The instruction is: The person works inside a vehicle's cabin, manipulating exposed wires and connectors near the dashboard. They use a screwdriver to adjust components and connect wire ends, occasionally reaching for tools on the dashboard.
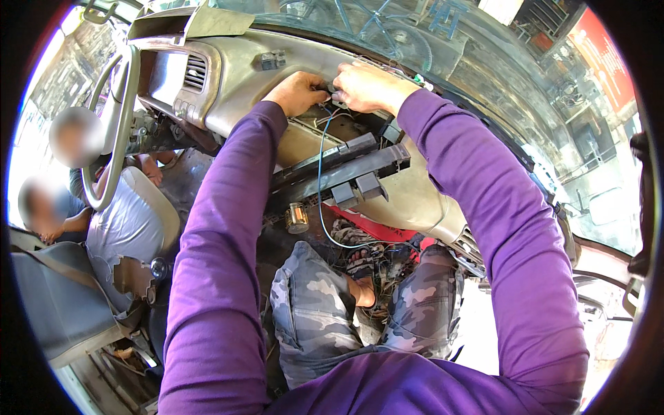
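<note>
Over the top of a beige dashboard [235, 69], both my arms reach forward in purple sleeves. My left hand [297, 93] is closed in a pinch, with thin wires rising to its fingertips. Close beside it, my right hand [370, 86] pinches at the same wires, its fingers curled; the exact joint between the hands is too small to make out. A light blue wire [319, 166] hangs from just below the hands, crosses long black housings [346, 162] in the dashboard opening, and curves down toward my knees.
A small dark switch block [272, 60] sits on the dashboard. A copper-coloured cylindrical part [297, 218] hangs below the housings. Left are a steering wheel [131, 124], a seat [62, 297] and two people by the doorway. The windshield [443, 41] rises ahead; loose wires lie around my feet.
</note>
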